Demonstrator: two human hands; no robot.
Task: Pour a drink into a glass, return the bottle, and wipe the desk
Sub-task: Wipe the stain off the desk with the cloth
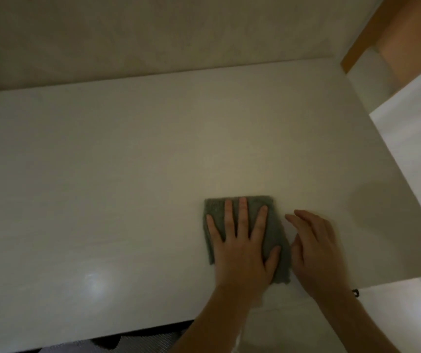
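Cloth (247, 235) was the landmark: a grey-green folded rag that lay flat on your pale worktop (102, 174), toward the near right part of it. Your left hand (242, 248) pressed down on that cloth with the palm flat and the fingers (243, 212) spread wide, their tips reaching almost to the cloth's far edge, the thumb stretched toward its right edge. Your right hand (316, 250) sat just to the right of the cloth, open and loosely curved, gripping nothing; whether its fingertips touched the cloth's edge I cannot tell, as the hand was blurred. A dark band circled your right wrist (355, 293). Right of the cloth and well apart from it, a white panel (413, 154) rose from the worktop's edge. Beyond the cloth, a plain beige wall (153, 34) met the worktop's far edge.
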